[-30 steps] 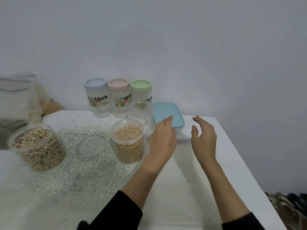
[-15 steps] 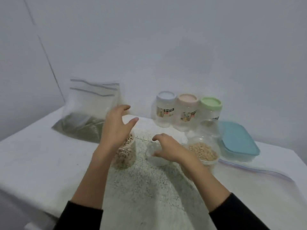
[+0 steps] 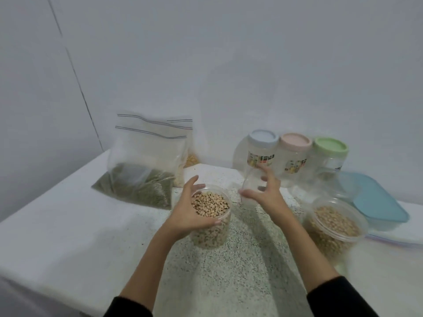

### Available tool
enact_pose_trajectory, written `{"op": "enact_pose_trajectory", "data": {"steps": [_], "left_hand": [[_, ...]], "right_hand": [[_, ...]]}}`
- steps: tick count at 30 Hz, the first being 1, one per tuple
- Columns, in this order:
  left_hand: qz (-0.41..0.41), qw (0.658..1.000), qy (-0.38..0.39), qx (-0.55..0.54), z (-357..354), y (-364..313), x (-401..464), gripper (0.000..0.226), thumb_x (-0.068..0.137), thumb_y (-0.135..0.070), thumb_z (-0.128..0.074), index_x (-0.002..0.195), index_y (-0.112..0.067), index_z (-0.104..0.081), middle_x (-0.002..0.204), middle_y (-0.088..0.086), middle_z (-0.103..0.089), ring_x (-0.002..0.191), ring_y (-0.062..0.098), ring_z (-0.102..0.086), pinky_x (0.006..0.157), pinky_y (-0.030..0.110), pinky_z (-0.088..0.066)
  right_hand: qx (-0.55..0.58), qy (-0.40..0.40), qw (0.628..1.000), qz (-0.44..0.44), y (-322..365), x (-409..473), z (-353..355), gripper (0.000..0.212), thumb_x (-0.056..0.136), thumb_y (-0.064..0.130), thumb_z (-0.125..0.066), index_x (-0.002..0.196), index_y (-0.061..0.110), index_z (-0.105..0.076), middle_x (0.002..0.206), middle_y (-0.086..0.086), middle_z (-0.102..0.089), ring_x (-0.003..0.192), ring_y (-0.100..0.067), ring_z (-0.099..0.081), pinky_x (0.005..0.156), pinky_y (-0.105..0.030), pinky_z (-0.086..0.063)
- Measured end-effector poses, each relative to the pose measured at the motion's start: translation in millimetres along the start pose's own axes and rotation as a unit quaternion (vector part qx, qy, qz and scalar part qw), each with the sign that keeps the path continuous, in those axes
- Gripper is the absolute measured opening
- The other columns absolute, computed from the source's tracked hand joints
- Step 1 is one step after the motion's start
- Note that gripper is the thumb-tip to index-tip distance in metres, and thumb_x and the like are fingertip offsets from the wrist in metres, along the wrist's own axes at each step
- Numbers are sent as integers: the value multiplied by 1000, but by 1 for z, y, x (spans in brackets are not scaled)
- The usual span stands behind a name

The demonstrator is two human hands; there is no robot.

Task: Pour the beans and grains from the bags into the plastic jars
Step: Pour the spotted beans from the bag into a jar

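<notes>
Left hand (image 3: 185, 211) now grips bean jar (image 3: 210, 216); labels unreadable.

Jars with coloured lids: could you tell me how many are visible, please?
3, in a row by the wall: blue-lidded jar leftmost, pink-lidded jar in the middle, green-lidded jar rightmost. None appears hidden.
</notes>
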State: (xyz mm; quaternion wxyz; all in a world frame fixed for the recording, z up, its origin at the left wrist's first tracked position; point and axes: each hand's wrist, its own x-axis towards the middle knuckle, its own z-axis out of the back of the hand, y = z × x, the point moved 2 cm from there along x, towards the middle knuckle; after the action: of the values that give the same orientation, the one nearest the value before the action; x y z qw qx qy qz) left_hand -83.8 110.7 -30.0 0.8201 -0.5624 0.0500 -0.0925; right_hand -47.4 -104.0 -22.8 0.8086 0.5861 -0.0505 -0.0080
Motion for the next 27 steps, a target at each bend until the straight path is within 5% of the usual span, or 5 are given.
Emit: {"op": "enact_pose_trajectory", "data": {"steps": [2,4,12,22,27], "left_hand": [[-12,998,-21,-55,-2,11,-1,132,34,-45,-89,142,-43,-13,126,-22,-40,120,13,-44,100,37,-38],[-18,995,-22,-97,-3,17,-1,130,33,-44,-88,139,-46,-13,123,-23,-39,116,11,-50,98,36,-41],[-12,994,29,-108,3,31,5,135,46,-11,-94,146,-40,-7,126,-9,-47,116,8,-52,102,41,-44],[-21,987,107,-115,20,40,19,126,41,-12,-92,140,-43,-21,128,0,-49,119,16,-54,98,40,-50],[-23,986,110,-126,22,44,20,124,46,1,-90,142,-39,-22,127,0,-50,115,12,-56,88,28,-53]], "right_hand": [[232,-25,972,-3,13,-4,-13,103,51,44,-85,133,33,-22,133,-10,-36,121,-28,-46,105,-46,-39],[320,26,947,-12,16,-9,-32,115,40,49,-88,129,24,-19,126,-10,-43,115,-21,-52,105,-41,-39],[309,169,936,21,-2,-22,-65,88,36,0,-76,112,19,-36,129,-9,-58,116,-32,-57,84,-41,-53],[143,198,970,15,-4,-23,-66,84,34,10,-83,110,17,-48,123,-3,-57,115,-25,-58,93,-45,-52],[84,148,985,24,1,-34,-74,95,30,23,-89,115,24,-47,123,4,-53,114,-12,-57,86,-27,-54]]}}
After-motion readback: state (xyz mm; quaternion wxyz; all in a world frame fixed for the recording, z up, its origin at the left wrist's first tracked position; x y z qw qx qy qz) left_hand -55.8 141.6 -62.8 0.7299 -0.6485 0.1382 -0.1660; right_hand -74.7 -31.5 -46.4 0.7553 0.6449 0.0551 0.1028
